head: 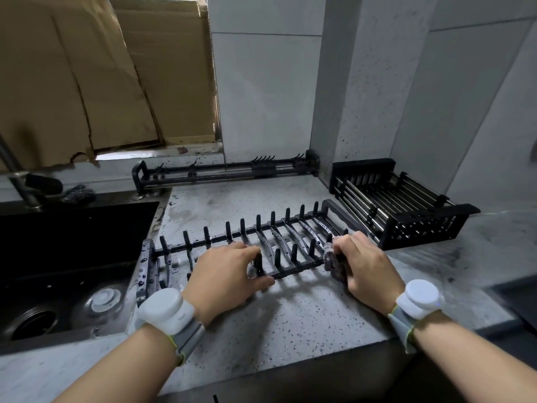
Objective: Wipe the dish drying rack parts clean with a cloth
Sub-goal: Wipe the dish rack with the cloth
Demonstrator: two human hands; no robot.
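A black plate rack (279, 228) with upright pegs lies on the speckled grey counter (290, 315), wet with drops. My left hand (229, 274) grips its near bar around the middle. My right hand (366, 266) holds a dark patterned cloth (334, 264) pressed against the rack's near right end. A black basket part (406, 205) stands at the right by the wall. A long black rail with hooks (226, 171) lies along the back of the counter.
A black sink (66, 257) with a drain and a white stopper (106, 296) sits to the left. A faucet base (26, 187) and a dark scrubber (78, 193) are behind it. Cardboard (87, 77) covers the window. Grey tiled walls close the back and right.
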